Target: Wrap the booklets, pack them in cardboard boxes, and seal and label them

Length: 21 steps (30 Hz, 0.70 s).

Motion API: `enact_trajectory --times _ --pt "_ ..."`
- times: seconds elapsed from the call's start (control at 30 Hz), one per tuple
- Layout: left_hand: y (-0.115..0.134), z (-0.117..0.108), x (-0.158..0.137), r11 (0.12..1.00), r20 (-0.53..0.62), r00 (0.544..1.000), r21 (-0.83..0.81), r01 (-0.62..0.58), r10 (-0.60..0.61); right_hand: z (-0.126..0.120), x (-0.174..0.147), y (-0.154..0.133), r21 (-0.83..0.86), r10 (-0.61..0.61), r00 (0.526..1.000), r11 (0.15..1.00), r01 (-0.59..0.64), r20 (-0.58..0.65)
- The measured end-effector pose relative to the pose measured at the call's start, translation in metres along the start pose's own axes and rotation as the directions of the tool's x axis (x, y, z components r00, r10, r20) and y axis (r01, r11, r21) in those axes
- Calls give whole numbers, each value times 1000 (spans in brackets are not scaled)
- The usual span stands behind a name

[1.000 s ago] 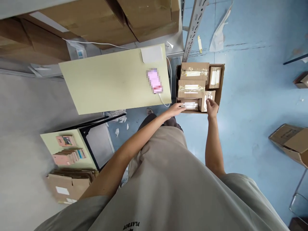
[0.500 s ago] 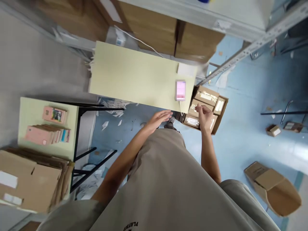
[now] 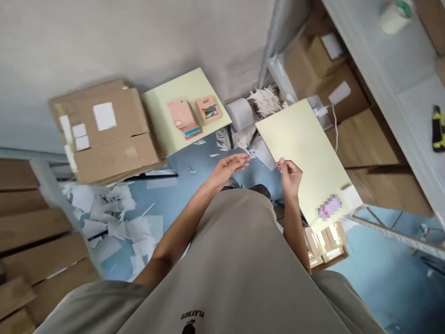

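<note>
My left hand (image 3: 230,170) is held out in the air in front of my body, its fingers stretched and holding nothing. To its right my right hand (image 3: 290,177) has thumb and fingertips drawn together over the edge of a pale yellow table (image 3: 294,134); whether something small is between them I cannot make out. A phone-like object (image 3: 330,207), blurred by pixels, lies at that table's near end. On a second pale table (image 3: 160,109) to the left are a stack of pink flat boxes (image 3: 182,113) and a separate pink box with a picture (image 3: 208,110).
Flattened cardboard (image 3: 114,134) is piled beside the left table. Paper scraps (image 3: 114,222) litter the blue floor. Shelving with cartons (image 3: 375,139) runs along the right, and more cartons (image 3: 45,246) stand at lower left. An open carton of small boxes (image 3: 327,243) is below the right table.
My view has swung left, bringing the pink boxes and flattened cardboard towards the middle. Both hands keep about the same pose in front of me.
</note>
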<state>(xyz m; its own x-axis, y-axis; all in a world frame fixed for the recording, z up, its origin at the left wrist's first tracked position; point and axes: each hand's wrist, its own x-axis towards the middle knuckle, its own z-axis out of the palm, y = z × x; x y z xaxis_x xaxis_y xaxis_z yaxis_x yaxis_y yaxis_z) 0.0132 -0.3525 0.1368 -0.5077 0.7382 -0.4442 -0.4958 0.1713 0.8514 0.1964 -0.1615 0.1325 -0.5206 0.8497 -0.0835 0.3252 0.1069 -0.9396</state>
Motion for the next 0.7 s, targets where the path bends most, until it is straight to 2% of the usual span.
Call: enact_trajectory --times 0.07,0.17,0.33,0.53,0.63,0.7 --pt "6 -38 -4 999 -114 993 -42 -34 29 40 15 -16 3 -28 994 1000 28 107" --pt "6 -86 -9 990 -286 957 -117 -77 41 90 36 -37 9 -66 968 998 66 244" --pt "-1 -141 -15 968 -488 873 -218 -128 6 158 71 -54 -43 -92 906 992 120 414" --pt "7 -198 -7 932 -614 788 -308 -189 -43 245 113 -55 48 -127 757 991 126 641" --pt "15 -229 18 960 -683 730 -216 -177 -19 297 135 -50 42 -96 677 995 96 730" --pt "20 -250 44 988 -724 690 -102 -118 7 334 150 -45 -20 -37 647 996 82 762"
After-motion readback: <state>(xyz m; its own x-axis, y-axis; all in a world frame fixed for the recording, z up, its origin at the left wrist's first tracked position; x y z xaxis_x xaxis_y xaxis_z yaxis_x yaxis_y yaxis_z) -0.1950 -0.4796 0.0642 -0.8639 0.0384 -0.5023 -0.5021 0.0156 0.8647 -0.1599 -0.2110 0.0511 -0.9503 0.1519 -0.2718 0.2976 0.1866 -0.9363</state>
